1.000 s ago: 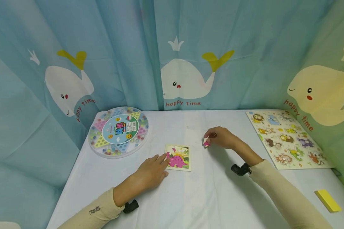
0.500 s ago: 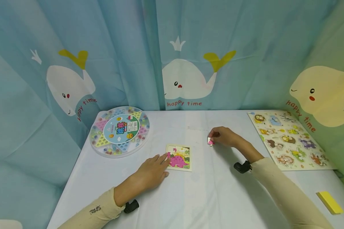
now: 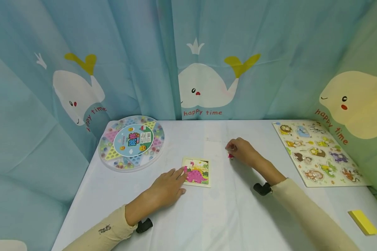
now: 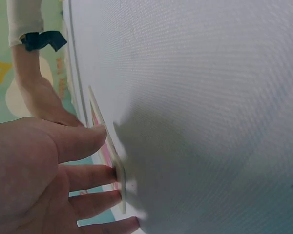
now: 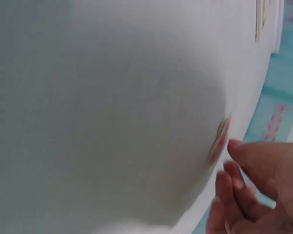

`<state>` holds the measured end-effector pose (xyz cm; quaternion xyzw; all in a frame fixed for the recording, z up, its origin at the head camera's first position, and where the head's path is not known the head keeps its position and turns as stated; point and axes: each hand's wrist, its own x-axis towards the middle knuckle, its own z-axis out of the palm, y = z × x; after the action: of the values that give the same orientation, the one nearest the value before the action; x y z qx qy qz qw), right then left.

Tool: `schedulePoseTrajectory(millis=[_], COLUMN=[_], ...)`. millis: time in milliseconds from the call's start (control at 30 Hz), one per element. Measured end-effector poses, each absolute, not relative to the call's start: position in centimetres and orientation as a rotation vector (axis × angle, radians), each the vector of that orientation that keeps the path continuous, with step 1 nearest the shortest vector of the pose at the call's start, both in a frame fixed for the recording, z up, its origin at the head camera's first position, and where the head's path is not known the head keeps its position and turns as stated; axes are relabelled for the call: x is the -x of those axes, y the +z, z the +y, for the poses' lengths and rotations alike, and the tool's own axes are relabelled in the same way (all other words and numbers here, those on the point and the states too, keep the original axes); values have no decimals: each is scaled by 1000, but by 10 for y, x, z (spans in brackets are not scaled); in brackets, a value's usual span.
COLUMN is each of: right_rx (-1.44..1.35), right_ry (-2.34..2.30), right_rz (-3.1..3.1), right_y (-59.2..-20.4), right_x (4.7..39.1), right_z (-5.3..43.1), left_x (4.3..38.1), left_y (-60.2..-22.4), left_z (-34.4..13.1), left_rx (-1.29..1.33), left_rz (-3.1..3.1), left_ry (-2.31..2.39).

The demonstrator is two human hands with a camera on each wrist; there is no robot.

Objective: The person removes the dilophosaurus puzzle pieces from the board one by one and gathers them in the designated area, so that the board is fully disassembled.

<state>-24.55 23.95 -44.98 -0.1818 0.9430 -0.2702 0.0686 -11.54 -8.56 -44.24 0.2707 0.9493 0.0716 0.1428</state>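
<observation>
My left hand (image 3: 166, 188) rests with its fingers extended on the left side of a small square jigsaw puzzle (image 3: 197, 176) with a pink dinosaur picture. In the left wrist view, the fingertips touch the edge of the puzzle tray (image 4: 118, 168). Right of the puzzle, my right hand (image 3: 242, 151) hovers just over a small pink-and-white puzzle piece (image 3: 230, 156). In the right wrist view, that puzzle piece (image 5: 219, 141) lies near the thumb tip, seemingly apart from it, with the fingers loosely bent. The hand partly covers the piece in the head view.
A round marble board game (image 3: 131, 143) lies at the back left of the white table (image 3: 213, 216). An animal puzzle board (image 3: 320, 153) lies at the right, with a yellow block (image 3: 363, 222) nearer the front. A whale-print curtain (image 3: 138, 62) stands behind.
My right hand held the puzzle piece at its fingertips and shifted right, then came slightly back left. Its fingers now appear off the piece. My left hand has stayed on the puzzle.
</observation>
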Motion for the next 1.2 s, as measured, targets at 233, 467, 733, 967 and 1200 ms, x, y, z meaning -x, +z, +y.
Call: schedulePoseTrajectory(millis=[233, 467, 733, 967, 1200], right_rx=[669, 696, 715, 784, 843], right_ry=[-818, -762, -643, -596, -505], right_rz=[2913, 2866, 2897, 2971, 3027], right_y=[-450, -451, -457, -456, -457], right_x=[222, 195, 180, 172, 170], right_z=[198, 156, 133, 129, 125], left_x=[115, 116, 115, 115, 114], left_y=[-442, -442, -443, -446, -447], left_z=[-86, -86, -87, -88, -89], left_rx=[-777, -774, -788, -763, -750], left_rz=[2736, 2736, 2740, 2718, 2707], left_ry=[220, 220, 224, 249, 271])
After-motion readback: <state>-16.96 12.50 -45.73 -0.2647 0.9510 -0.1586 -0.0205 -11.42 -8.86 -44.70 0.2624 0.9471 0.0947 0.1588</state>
